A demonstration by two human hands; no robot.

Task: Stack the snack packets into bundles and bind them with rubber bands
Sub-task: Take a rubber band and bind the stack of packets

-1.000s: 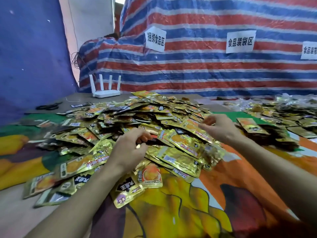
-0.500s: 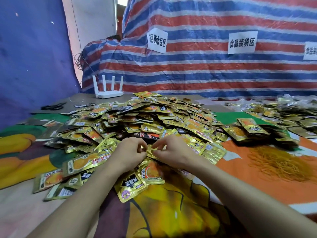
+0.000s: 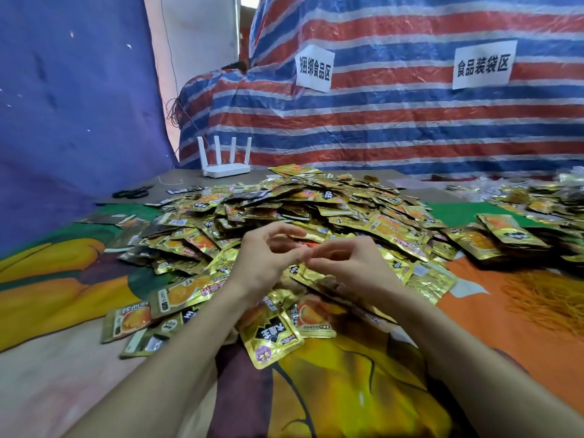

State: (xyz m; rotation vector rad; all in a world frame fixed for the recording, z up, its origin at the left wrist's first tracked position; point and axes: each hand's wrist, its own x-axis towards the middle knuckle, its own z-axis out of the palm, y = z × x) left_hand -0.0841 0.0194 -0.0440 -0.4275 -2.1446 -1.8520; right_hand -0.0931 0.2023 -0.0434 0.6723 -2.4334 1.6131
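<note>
A big heap of gold snack packets (image 3: 319, 205) covers the middle of the table. Just above its near edge, my left hand (image 3: 265, 262) and my right hand (image 3: 352, 263) are raised with their fingertips meeting. Between the curled fingers both hands pinch what looks like a thin orange rubber band (image 3: 305, 246); it is small and blurred. Neither hand holds a packet. A black-and-gold packet (image 3: 271, 338) lies flat below my wrists.
A loose pile of orange rubber bands (image 3: 545, 298) lies on the cloth at right, with stacked packets (image 3: 502, 237) behind it. A white router (image 3: 226, 167) and black scissors (image 3: 131, 193) sit at the back left. A striped tarp (image 3: 410, 121) closes the back.
My right hand came back from the right side to meet the left. Both hands have lifted off the packets and now pinch together above the heap.
</note>
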